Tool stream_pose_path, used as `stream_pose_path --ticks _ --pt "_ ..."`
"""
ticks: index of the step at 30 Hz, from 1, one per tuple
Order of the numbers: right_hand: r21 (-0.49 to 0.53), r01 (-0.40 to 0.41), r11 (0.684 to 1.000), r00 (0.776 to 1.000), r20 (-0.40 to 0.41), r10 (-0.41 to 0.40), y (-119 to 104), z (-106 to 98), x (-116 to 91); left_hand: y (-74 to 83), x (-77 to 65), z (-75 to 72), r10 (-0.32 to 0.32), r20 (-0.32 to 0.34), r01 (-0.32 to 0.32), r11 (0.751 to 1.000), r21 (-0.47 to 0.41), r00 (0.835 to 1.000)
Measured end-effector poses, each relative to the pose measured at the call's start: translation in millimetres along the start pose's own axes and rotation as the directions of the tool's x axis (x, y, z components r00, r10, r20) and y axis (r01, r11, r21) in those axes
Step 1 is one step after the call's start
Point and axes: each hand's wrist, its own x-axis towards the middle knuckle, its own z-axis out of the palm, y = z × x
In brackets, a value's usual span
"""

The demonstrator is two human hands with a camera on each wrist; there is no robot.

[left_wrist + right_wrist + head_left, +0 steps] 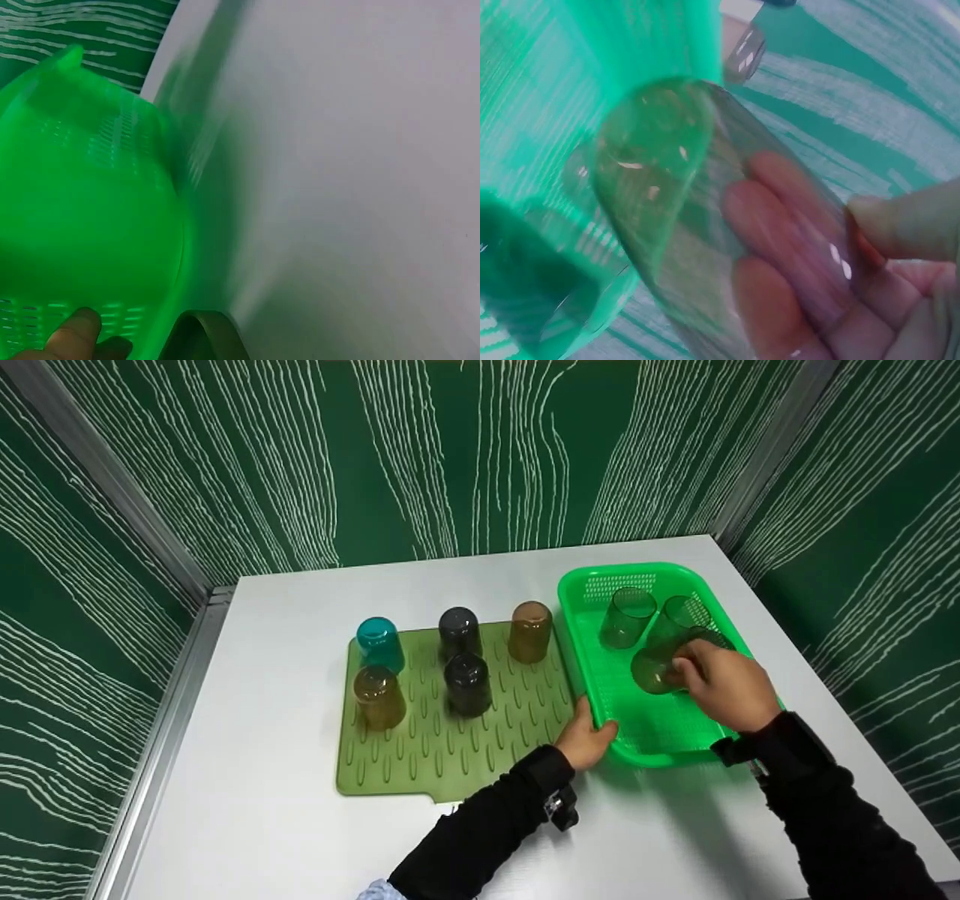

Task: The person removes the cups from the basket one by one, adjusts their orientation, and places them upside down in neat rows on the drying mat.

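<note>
My right hand (731, 686) grips a clear brownish drinking glass (651, 669) over the green plastic basket (571, 619). In the right wrist view, the thumb and fingers close around this tilted glass (656, 150), and the fingers show through its wall. Two other glasses stand in the basket's far part, a greenish glass (628, 619) and a second glass (681, 613) partly behind the held one. At the basket's near left corner, my left hand (587, 741) holds the rim with its thumb on top. Only some fingertips (79, 330) appear in the left wrist view, against the basket wall.
Left of the basket lies a ribbed green drying mat (424, 754). Upside-down glasses stand on it: a teal glass (380, 645), an amber glass (379, 699), dark glasses (468, 684) and a brown glass (530, 632). White table (247, 810) surrounds the mat; green patterned walls (420, 457) enclose it.
</note>
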Motion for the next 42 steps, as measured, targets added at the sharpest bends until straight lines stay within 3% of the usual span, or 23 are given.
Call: stream_pose_path --ticks 6,9,13,16,20,22,30,35,40,42 --pt "0.046 0.075 0.996 0.992 -0.102 -0.07 -24.0 13.1 -7.5 -2.1 -0.4 -3.1 0.024 0.008 -0.024 1.0 -0.015 1.0" --pt "0.068 0.094 0.993 0.988 -0.127 -0.085 -32.1 19.7 -10.6 -3.6 0.3 -6.4 -0.001 0.014 0.001 1.0 -0.02 1.0" --pt "0.126 0.1 0.987 0.985 -0.153 -0.08 -41.1 30.0 -15.1 -6.3 2.5 -11.6 -0.05 0.011 0.051 0.988 -0.146 0.999" --pt "0.166 0.109 0.98 0.982 -0.173 -0.08 -46.8 38.8 -17.9 -7.4 3.2 -17.0 -0.06 0.006 0.058 0.936 -0.346 0.998" --pt "0.197 0.12 0.973 0.977 -0.198 -0.08 -53.7 51.7 -20.6 -7.0 -1.4 -27.8 -0.056 0.002 0.047 0.823 -0.566 0.998" --pt "0.214 0.122 0.969 0.976 -0.201 -0.079 -56.7 58.6 -21.9 -6.0 -4.6 -33.7 -0.057 -0.007 0.04 0.784 -0.62 0.998" --pt "0.239 0.155 0.959 0.965 -0.242 -0.096 -69.5 85.5 -30.6 -4.5 -12.2 -50.9 0.012 -0.017 -0.021 0.693 -0.721 1.0" --pt "0.281 0.179 0.943 0.964 -0.244 -0.111 -74.0 100.2 -36.0 -7.3 -16.2 -61.7 0.088 0.011 -0.052 0.679 -0.732 0.996" --pt "0.346 0.182 0.92 0.972 -0.206 -0.115 -76.9 113.9 -38.8 -7.0 -19.9 -74.8 0.093 -0.016 -0.077 0.699 -0.711 0.995" --pt "0.366 0.178 0.913 0.975 -0.192 -0.113 -77.7 118.0 -39.6 -7.7 -20.3 -79.7 0.096 -0.011 -0.077 0.718 -0.692 0.995"
